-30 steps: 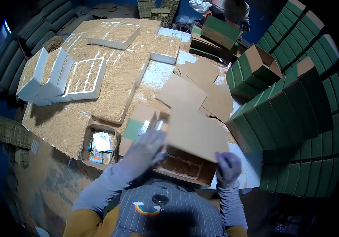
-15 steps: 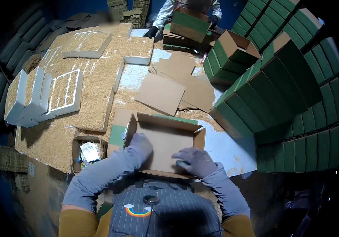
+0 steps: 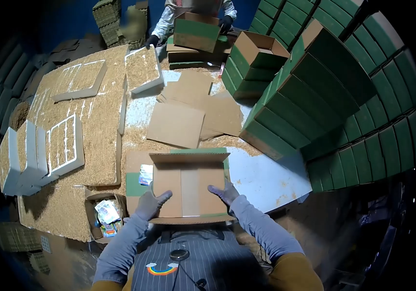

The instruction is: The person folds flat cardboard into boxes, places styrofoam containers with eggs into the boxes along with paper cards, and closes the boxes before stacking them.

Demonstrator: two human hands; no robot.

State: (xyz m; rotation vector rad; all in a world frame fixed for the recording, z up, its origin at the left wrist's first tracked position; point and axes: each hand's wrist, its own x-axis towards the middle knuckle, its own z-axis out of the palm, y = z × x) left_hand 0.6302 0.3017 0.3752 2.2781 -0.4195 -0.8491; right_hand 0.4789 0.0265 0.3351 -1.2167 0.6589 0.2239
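flaps at the left and right ends of the cardboard box now lay folded in over its opening, where half a second earlier the box had stood open with both hands inside it. by the look of it, that meant the contents were covered and the closing of the box was partway along, since the far flap had not been laid over the others. the box sat on the surface, near its edge and directly in front of the person.

the hands were apart, one at each end of the box. the left hand rested its thumb on the left flap, and the right hand did the same on the right one. the remaining fingers were mostly hidden by the sides, so whether they gripped the walls could not be told.

the box looked plain brown on top, with some green showing at its far and right edges. the folded flaps did not meet; a paler strip of cardboard ran between them. the far flap stood raised along the back, and the near flap jutted toward the person. printed packets lay just beside the left end.
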